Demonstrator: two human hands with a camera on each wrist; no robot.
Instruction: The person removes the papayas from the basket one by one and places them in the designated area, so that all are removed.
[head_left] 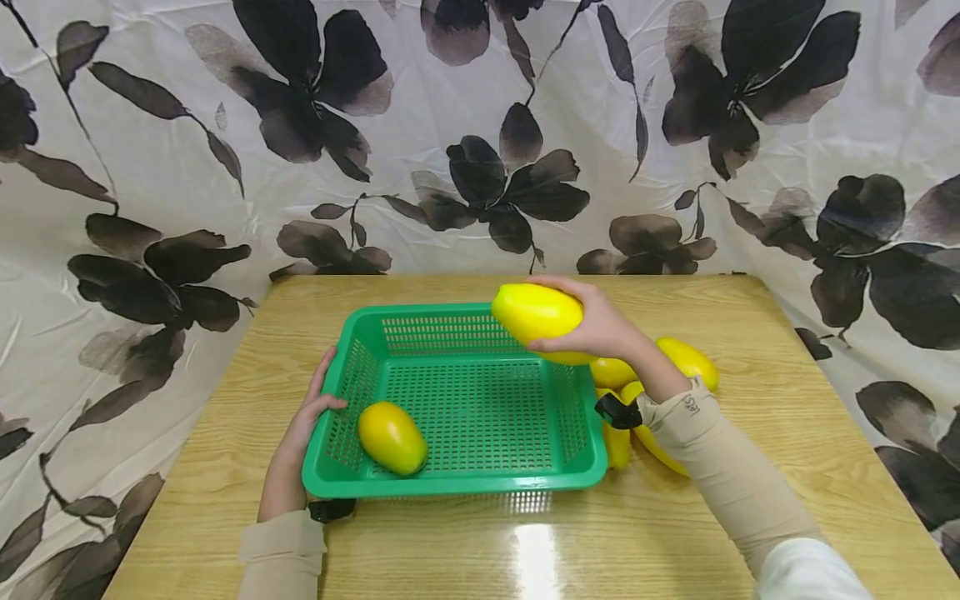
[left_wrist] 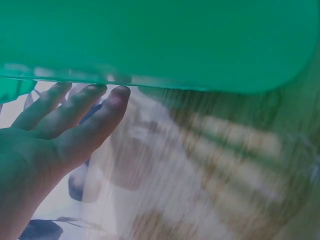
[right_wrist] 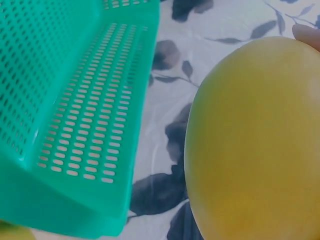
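My right hand (head_left: pixel 600 321) holds a yellow mango (head_left: pixel 536 312) above the back right part of a green plastic basket (head_left: pixel 450 484). The thumb lies along the near side of the fruit, and fingers reach over its top. Close up, the held mango (right_wrist: pixel 255 145) fills the right side of the right wrist view, beside the basket wall. My left hand (head_left: pixel 310 414) grips the basket's left rim, thumb over the edge and fingers along the outside. Another yellow mango (head_left: pixel 392 438) lies in the basket's front left corner.
Several more yellow mangoes (head_left: pixel 686 364) lie on the wooden table (head_left: pixel 420 550) just right of the basket, partly hidden by my right forearm. Behind the table and at both sides hangs a floral cloth (head_left: pixel 420 100).
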